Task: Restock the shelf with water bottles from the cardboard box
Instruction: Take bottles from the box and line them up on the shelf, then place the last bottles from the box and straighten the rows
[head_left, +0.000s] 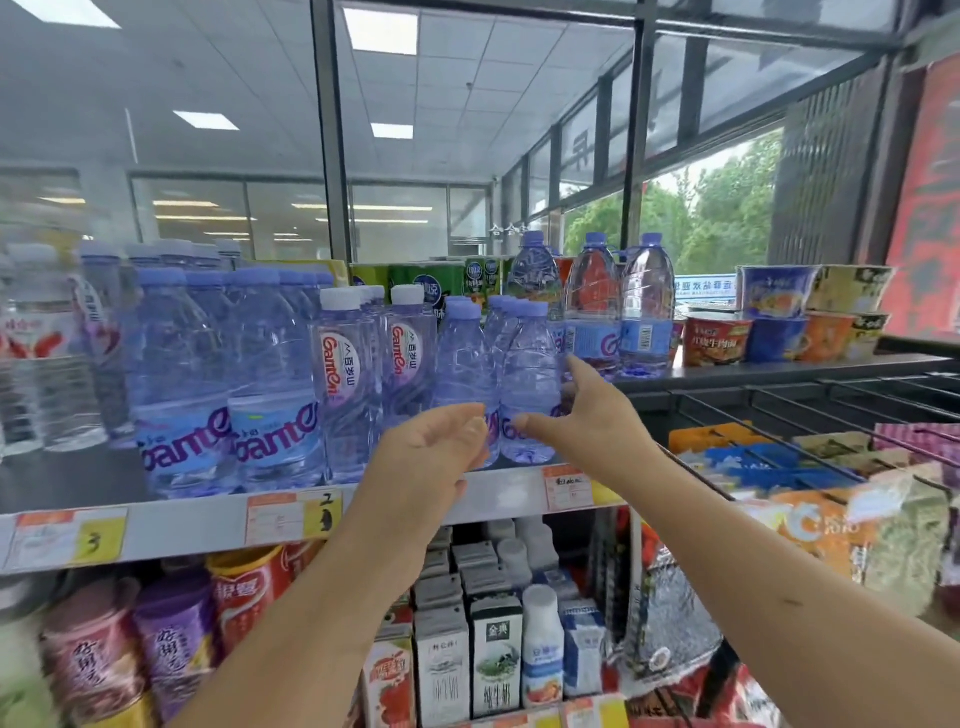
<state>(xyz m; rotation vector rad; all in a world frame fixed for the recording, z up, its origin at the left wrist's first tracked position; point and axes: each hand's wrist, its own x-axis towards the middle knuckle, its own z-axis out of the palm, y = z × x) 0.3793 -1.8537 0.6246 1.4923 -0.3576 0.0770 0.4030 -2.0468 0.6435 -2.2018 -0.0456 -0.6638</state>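
Two small clear water bottles with purple caps stand side by side at the front of the grey shelf (182, 525): the left small bottle (462, 369) and the right small bottle (530, 369). My left hand (431, 457) is in front of the left bottle's lower part, its fingers loosely curled with the tips at the bottle; no grip shows. My right hand (592, 415) is spread around the right bottle, with the thumb across its label and the index finger straight along its right side. The cardboard box is out of view.
Big purple-capped bottles (182, 374) and white-capped bottles (343, 374) fill the shelf to the left. Tall bottles (592, 306) and noodle cups (717, 338) stand behind and to the right. Below are milk cartons (493, 660) and cans (249, 587). A wire rack (779, 405) covers snack packs at right.
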